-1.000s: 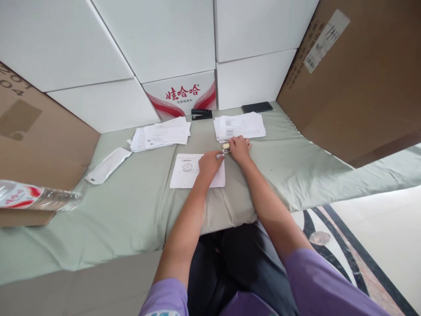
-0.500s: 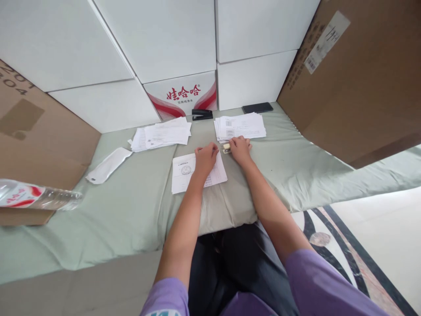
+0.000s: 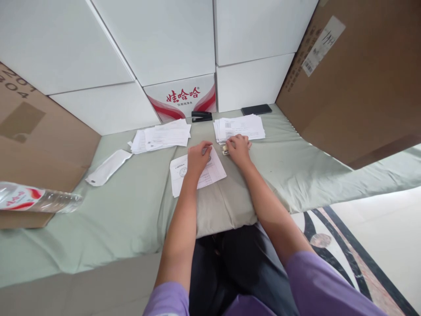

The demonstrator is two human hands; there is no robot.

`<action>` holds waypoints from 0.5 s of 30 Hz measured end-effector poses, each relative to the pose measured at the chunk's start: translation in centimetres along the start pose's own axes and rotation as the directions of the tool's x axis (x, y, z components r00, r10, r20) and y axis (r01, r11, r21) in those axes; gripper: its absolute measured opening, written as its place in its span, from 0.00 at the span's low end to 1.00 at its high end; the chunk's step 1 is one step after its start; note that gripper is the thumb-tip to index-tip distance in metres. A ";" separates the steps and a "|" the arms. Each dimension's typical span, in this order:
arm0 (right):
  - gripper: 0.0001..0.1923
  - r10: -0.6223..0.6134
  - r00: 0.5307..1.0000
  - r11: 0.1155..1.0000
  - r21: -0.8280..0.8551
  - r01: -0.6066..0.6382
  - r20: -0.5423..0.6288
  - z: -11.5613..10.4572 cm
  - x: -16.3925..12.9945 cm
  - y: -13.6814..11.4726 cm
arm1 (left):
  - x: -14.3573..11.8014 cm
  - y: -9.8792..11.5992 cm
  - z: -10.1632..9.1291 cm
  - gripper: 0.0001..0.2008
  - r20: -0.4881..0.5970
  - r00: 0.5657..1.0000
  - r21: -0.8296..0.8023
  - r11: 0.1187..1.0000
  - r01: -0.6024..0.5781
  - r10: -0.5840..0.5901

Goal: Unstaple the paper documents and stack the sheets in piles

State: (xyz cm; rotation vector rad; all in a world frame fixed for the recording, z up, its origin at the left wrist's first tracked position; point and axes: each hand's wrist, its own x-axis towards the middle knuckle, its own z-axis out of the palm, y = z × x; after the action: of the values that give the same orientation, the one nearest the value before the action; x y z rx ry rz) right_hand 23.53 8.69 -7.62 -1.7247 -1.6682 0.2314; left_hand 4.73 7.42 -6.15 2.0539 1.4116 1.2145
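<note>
A pale green padded surface (image 3: 138, 210), perhaps a mattress under a sheet, is spread across the view, and everything is carried by it. A single printed sheet (image 3: 210, 173) is laid near its front edge, turned slightly askew. Two loose stacks of papers are set farther back: a left stack (image 3: 162, 135) and a right stack (image 3: 240, 127). A small pale object (image 3: 225, 150), too small to identify, is placed just beside the right stack. A black stapler (image 3: 201, 116) and a dark phone (image 3: 256, 109) are found along the back edge. A white plastic sleeve (image 3: 107, 166) is laid to the left, well apart from a toppled clear bottle (image 3: 36, 199).
</note>
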 end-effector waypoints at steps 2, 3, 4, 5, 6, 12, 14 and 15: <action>0.14 -0.060 0.998 0.998 0.022 0.060 -0.005 0.0 -0.2 -0.4 | 0.0 -0.2 0.1 0.08 -0.001 1.000 -0.017 1.000 -0.013 0.013; 0.14 -0.092 0.996 0.995 0.033 0.092 -0.008 0.0 -0.3 -0.6 | 0.0 -0.3 0.1 0.08 -0.002 1.000 -0.024 1.000 -0.019 0.019; 0.14 -0.126 0.992 0.991 0.044 0.126 -0.013 0.0 -0.5 -0.7 | 0.0 -0.4 0.1 0.09 -0.005 1.000 -0.028 0.999 -0.024 0.024; 0.14 -0.162 0.987 0.985 0.054 0.163 -0.019 0.0 -0.6 -0.9 | 0.1 -0.5 0.1 0.09 -0.010 1.000 -0.033 0.999 -0.028 0.027; 0.14 -0.198 0.980 0.978 0.062 0.199 -0.023 0.0 -0.8 -1.1 | 0.1 -0.6 0.1 0.09 -0.018 0.999 -0.037 0.999 -0.030 0.030; 0.11 -0.455 0.887 0.888 0.116 0.446 0.074 0.1 -2.2 -2.7 | 0.2 -1.1 -0.7 0.10 -0.196 0.978 -0.082 0.992 -0.092 0.075; 0.09 -0.510 0.853 0.857 0.144 0.494 0.111 0.4 -2.5 -3.1 | 0.2 -1.0 -1.1 0.11 -0.254 0.964 -0.107 0.989 -0.102 0.072; 0.08 -0.517 0.847 0.853 0.161 0.497 0.121 0.5 -2.6 -3.2 | 0.2 -1.0 -1.3 0.12 -0.274 0.960 -0.115 0.988 -0.101 0.066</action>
State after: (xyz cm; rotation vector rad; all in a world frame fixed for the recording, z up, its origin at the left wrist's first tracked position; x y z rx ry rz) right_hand 20.29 6.20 -6.94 -1.1380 -2.1165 0.2194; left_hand 3.10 7.83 -6.01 1.9348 1.3306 1.6280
